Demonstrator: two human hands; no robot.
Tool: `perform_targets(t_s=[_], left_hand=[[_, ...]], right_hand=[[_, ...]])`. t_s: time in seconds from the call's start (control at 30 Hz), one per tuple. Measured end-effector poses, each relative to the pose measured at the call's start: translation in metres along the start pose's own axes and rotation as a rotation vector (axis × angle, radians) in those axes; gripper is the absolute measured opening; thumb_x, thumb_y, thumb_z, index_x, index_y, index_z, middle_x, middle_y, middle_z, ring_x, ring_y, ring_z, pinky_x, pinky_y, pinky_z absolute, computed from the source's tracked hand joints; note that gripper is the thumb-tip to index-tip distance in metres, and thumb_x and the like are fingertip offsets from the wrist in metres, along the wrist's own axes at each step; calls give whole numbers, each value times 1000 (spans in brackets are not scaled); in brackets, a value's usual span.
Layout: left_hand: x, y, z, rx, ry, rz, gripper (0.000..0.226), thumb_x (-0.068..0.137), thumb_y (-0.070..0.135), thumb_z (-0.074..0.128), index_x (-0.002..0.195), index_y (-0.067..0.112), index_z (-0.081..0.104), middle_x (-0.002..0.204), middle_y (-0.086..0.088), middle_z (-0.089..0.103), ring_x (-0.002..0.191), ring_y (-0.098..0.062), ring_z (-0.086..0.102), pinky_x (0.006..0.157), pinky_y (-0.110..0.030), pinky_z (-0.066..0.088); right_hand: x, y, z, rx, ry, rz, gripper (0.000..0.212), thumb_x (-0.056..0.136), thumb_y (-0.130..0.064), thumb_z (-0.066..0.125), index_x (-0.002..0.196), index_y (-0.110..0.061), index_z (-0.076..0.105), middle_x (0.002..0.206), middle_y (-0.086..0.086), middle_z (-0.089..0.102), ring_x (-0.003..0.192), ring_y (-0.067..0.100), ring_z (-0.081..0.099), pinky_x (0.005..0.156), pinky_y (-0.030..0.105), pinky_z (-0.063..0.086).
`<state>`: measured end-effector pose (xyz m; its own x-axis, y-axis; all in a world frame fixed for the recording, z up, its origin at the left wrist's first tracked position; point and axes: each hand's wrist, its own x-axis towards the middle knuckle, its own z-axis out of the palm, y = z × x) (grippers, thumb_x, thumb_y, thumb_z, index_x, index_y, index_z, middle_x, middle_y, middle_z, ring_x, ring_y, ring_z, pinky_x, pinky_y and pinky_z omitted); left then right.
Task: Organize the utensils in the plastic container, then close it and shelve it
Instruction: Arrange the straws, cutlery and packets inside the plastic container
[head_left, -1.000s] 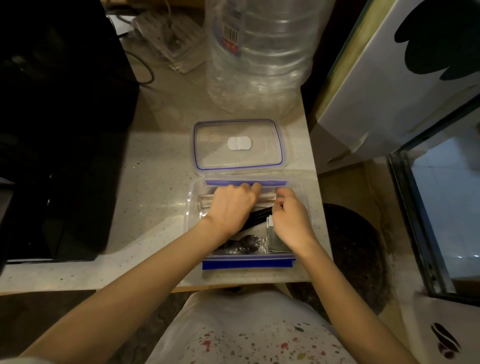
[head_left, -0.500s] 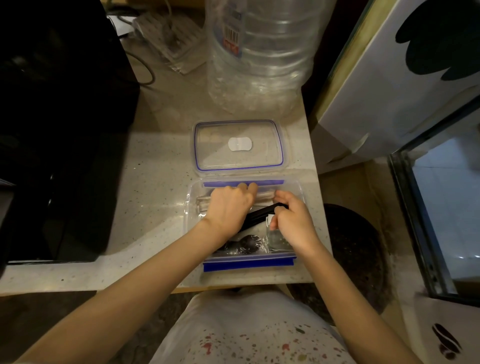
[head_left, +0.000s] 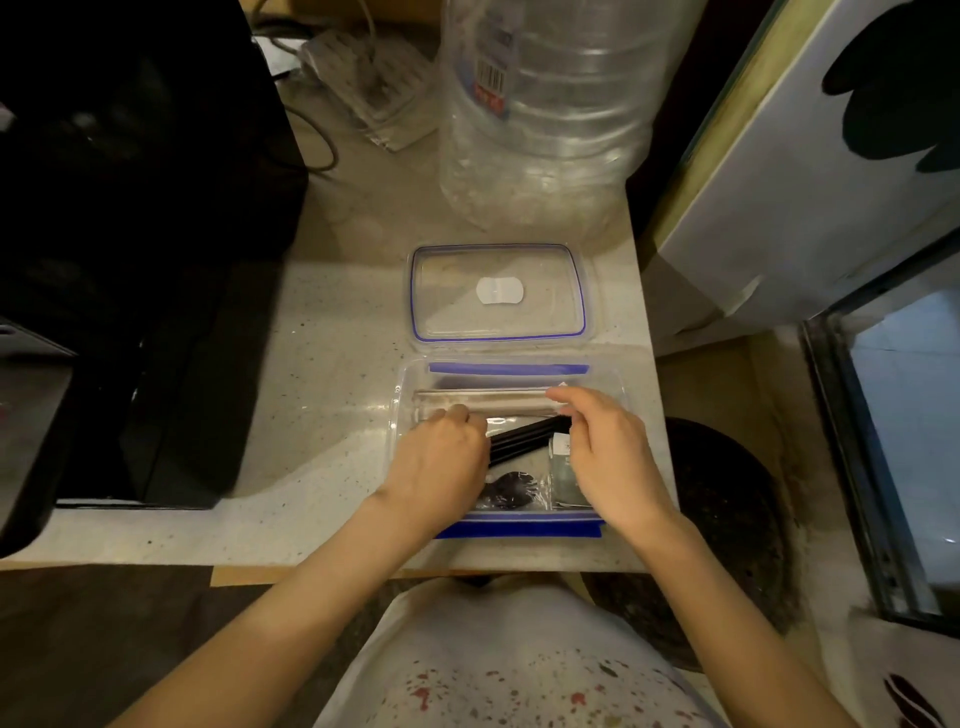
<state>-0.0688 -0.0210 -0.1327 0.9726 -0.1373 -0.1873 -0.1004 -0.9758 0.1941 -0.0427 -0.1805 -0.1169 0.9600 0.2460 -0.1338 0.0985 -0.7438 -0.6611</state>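
Observation:
A clear plastic container (head_left: 408, 384) with blue clips sits open on the counter near its front edge. Its clear lid (head_left: 498, 292) lies flat just behind it. Inside are black utensils (head_left: 524, 439) lying at a slant, a black spoon in a clear wrapper (head_left: 511, 488) and a wrapped packet (head_left: 563, 467). My left hand (head_left: 441, 457) is down in the container's left half, fingers curled on the near end of the black utensils. My right hand (head_left: 602, 447) is over the right half, pinching their far end between thumb and fingers.
A big clear water jug (head_left: 545, 104) stands behind the lid. A black appliance (head_left: 130, 234) fills the counter's left side. A white cabinet (head_left: 805, 182) and a glass door (head_left: 904, 441) are to the right; a dark round bin (head_left: 727, 519) sits below the counter edge.
My left hand has drawn back from the container's far wall toward me. My right hand has lifted and turned, and the black utensils now show between both hands.

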Motion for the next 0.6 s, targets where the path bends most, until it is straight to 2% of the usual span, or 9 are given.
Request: perform_targets(t_s=[0.07,0.2,0.3,0.37,0.47,0.6], left_hand=[[1,-2,0,-16,2,-11,21,94,17,45,108,8,58,113,-10,60,102,-26,58,77,-33,50],[1,0,-2,-36,-62,-27,24,90,26,55,106,10,63,112,-8,59,102,-22,57,81,-32,50],[1,-1,-5,38,-37,-12,19,90,19,55,104,16,67,109,-5,62,99,-21,59,78,-31,51],[1,-1,-6,77,-20,6,19,89,12,55,103,18,68,105,-4,65,95,-20,62,73,-29,50],[3,-2,-5,98,-26,-3,18,90,12,55,100,19,68,100,-2,69,89,-19,64,69,-28,49],[4,-3,-4,74,-22,-18,16,90,13,55,95,17,69,94,-2,70,83,-20,65,67,-29,50]], right_hand=[[3,3,1,-98,-58,-80,37,94,0,42,125,-13,55,128,6,57,123,16,46,102,21,32],[10,3,1,-368,-195,-279,27,92,-10,51,117,-13,62,118,3,63,113,17,49,97,29,40],[18,4,5,-495,-246,-378,23,91,-15,53,110,-13,67,108,2,66,104,18,52,90,32,45],[21,7,9,-536,-259,-406,21,89,-12,56,104,-12,70,99,3,67,98,20,56,82,33,48],[25,12,13,-546,-223,-433,14,82,-6,64,90,-11,75,84,5,69,85,23,59,69,34,51],[24,10,10,-498,-235,-412,17,87,-9,59,95,-9,74,88,7,69,87,24,59,74,36,52]])
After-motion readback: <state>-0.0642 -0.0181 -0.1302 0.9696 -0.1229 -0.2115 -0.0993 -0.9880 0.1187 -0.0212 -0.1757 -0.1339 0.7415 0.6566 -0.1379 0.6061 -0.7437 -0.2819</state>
